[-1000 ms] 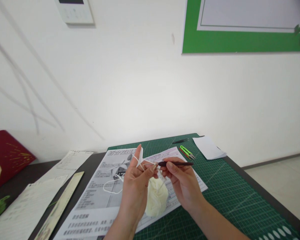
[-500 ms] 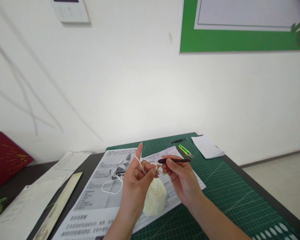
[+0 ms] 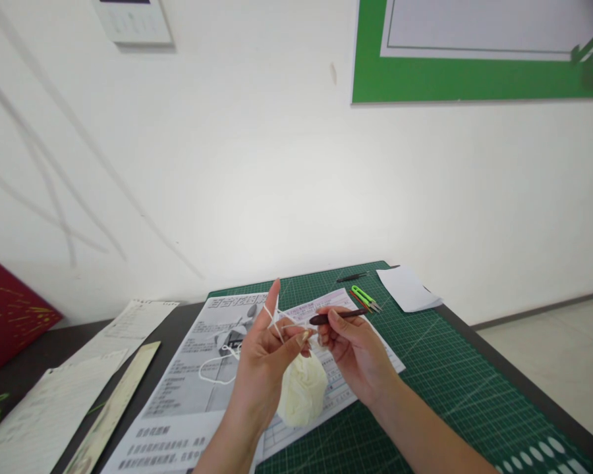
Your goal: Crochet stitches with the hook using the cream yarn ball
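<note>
White yarn [image 3: 217, 370] loops over the raised index finger of my left hand [image 3: 267, 359], whose thumb and other fingertips pinch a small piece of yarn work. My right hand [image 3: 358, 355] grips a dark-handled crochet hook [image 3: 321, 319], its tip pointing left toward the pinched yarn. The fingertips of both hands are close together. Below them a cream yarn ball [image 3: 304, 394] rests on the printed sheets. The hook's tip is too small to make out.
Under my hands lie a printed sheet [image 3: 163, 408] and a form [image 3: 390, 359] on a green cutting mat [image 3: 454, 368]. Green snips [image 3: 363, 296], black tweezers [image 3: 352, 278] and white paper [image 3: 408, 289] lie behind. Handwritten sheets [image 3: 54, 408], a long strip [image 3: 116, 408] and a red board [image 3: 14, 316] are left.
The hook's handle has tilted, its right end higher, and its tip side has shifted slightly left and down. Both hands keep their hold, and the whole view has shifted slightly.
</note>
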A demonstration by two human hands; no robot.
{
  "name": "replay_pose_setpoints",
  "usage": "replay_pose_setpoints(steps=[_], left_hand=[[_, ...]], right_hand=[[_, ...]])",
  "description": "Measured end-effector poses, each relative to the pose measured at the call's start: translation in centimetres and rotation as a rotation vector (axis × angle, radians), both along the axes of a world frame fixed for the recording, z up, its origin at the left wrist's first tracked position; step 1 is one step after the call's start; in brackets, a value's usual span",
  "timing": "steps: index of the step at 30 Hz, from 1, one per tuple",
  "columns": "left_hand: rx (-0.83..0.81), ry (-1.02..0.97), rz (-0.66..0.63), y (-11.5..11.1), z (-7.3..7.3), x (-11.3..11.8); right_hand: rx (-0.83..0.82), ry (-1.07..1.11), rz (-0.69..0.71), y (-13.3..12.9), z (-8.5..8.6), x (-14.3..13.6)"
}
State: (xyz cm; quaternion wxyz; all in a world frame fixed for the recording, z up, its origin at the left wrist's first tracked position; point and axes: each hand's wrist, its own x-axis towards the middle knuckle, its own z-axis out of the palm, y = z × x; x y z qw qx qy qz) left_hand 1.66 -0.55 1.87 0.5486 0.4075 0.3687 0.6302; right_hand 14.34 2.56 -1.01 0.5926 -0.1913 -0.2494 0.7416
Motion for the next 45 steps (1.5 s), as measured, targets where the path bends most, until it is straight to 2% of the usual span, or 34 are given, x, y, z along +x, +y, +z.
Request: replay_pose_setpoints(steps=[12,17,23,26,28,31,33,34,36,40,45], left_hand=[[0.012,0.067,0.026,-0.2,0.3,0.0],[0.039,0.15,0.1,-0.3,0.5,0.2],[0.017,0.12,0.13,-0.1,0.4,0.3],[-0.013,0.078,0.146,0.0,0.2,0.3],[-0.055,0.001,0.128,0.1,0.1,0.1],[-0.162,-0.177,0.006,0.2,0.2,-0.4],[-0.232,-0.27,-0.104,0.3,0.4,-0.8],[-0.254,-0.295,-0.148,0.3,0.5,-1.0],[-0.263,-0.302,-0.194,0.3,0.8,-1.3],[-0.214,-0.2,-0.18,0.2,1.1,-1.8],[-0.222,-0.212,-0.212,0.2,1.3,-2.2]], right_hand=[[0.104,-0.073,-0.049,-0.1,0.3,0.1],[0.173,-0.202,-0.148,0.0,-0.1,0.2],[0.271,-0.393,-0.313,-0.5,-0.2,-0.1],[0.461,-0.607,-0.48,-1.2,-0.3,-0.1],[0.727,-0.756,-0.598,-1.6,-0.7,0.1],[1.145,-0.967,-0.636,-2.0,-1.5,0.7],[1.262,-1.002,-0.638,-2.0,-1.8,1.0],[1.256,-0.979,-0.63,-2.0,-1.7,1.0],[1.121,-0.857,-0.599,-2.1,-1.3,0.9],[0.745,-0.577,-0.505,-1.8,-0.3,-0.1],[0.448,-0.33,-0.319,-1.1,-0.3,-0.4]])
